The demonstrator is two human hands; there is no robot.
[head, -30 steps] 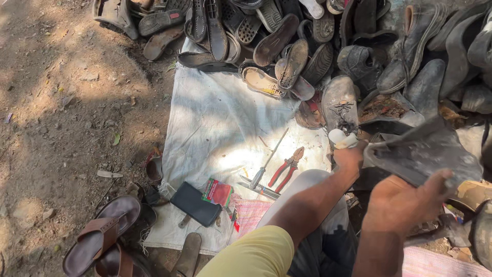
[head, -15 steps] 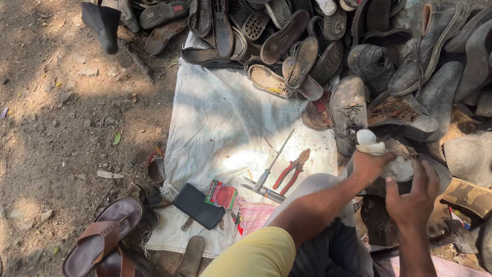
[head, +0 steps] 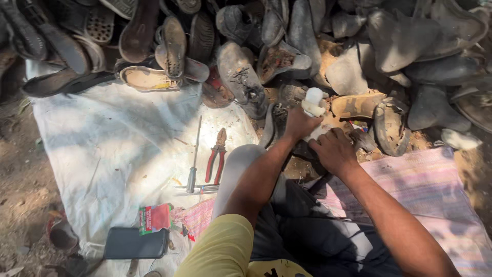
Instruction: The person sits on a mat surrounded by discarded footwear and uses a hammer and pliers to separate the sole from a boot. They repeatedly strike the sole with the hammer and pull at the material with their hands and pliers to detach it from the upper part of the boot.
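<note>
My left hand [head: 300, 123] grips a small white bottle [head: 313, 101] that sticks up above the fist. My right hand [head: 335, 150] is pressed down on a dark shoe piece [head: 312, 154] just beside it, in front of my knee; what the fingers hold is hidden. Both hands work close together at the near edge of a heap of worn shoes and soles [head: 359, 46].
A white sack cloth [head: 118, 149] lies on the dirt to the left, with red-handled pliers [head: 217, 154], a long screwdriver [head: 195, 156], a red packet [head: 154, 218] and a dark phone [head: 136, 243] on it. A striped pink cloth [head: 435, 190] lies to the right.
A large dark sole held up on the right a second ago is gone from my hand. Both hands have come together low by the white bottle, and the view has shifted right.
</note>
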